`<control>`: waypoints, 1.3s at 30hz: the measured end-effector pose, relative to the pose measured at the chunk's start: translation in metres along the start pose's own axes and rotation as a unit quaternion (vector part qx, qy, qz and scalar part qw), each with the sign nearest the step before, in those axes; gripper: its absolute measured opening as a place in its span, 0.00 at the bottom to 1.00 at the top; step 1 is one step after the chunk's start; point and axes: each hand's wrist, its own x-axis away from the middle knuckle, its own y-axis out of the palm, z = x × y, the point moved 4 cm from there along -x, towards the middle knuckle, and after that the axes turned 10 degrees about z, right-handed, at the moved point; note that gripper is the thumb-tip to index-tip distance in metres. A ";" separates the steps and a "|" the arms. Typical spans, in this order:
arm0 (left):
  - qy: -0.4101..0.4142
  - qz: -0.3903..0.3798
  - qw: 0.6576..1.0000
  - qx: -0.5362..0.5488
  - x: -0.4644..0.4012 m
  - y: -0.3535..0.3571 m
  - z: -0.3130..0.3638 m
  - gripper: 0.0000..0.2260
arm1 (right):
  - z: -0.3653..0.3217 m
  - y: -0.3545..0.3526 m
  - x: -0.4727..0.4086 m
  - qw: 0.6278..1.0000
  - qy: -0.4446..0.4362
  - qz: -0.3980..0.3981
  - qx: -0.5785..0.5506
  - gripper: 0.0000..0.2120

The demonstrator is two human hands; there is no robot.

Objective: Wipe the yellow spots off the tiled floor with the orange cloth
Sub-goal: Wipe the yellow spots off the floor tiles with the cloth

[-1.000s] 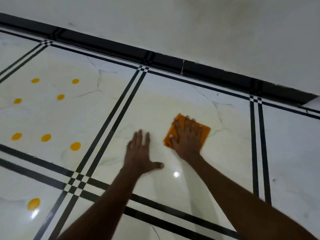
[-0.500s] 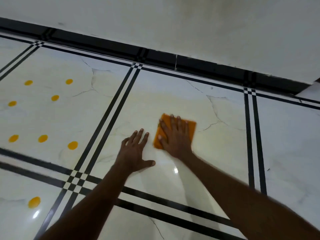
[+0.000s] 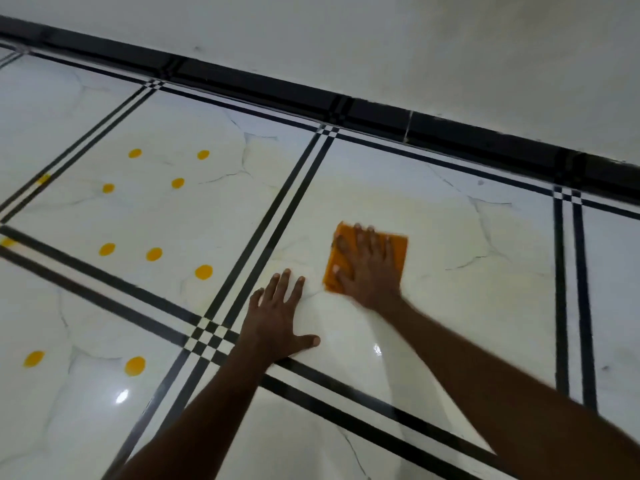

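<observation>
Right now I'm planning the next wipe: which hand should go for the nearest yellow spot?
Right hand: it already presses the orange cloth. Left hand is nearer the spot but bare, braced on the floor.

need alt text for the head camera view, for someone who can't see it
A person's right hand presses an orange cloth flat on a white tiled floor, while the left hand rests open on the same tile. Yellow spots dot the tiles to the left, beyond a double black stripe. A black baseboard and white wall run along the top.
</observation>
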 end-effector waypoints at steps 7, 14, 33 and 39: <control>-0.056 0.058 0.996 0.034 0.043 0.008 -0.042 0.54 | 0.015 -0.012 0.081 0.984 0.159 0.077 0.033 0.36; -0.032 0.019 0.999 0.035 0.076 0.006 -0.061 0.51 | -0.094 0.014 -0.003 0.994 -0.106 -0.003 -0.031 0.36; -0.172 0.045 0.982 0.066 0.149 0.013 -0.083 0.50 | -0.118 0.012 0.023 0.999 -0.004 0.051 -0.018 0.37; -0.227 0.061 0.969 0.079 0.166 0.017 -0.085 0.50 | -0.221 0.035 0.016 0.968 -0.246 -0.001 -0.048 0.36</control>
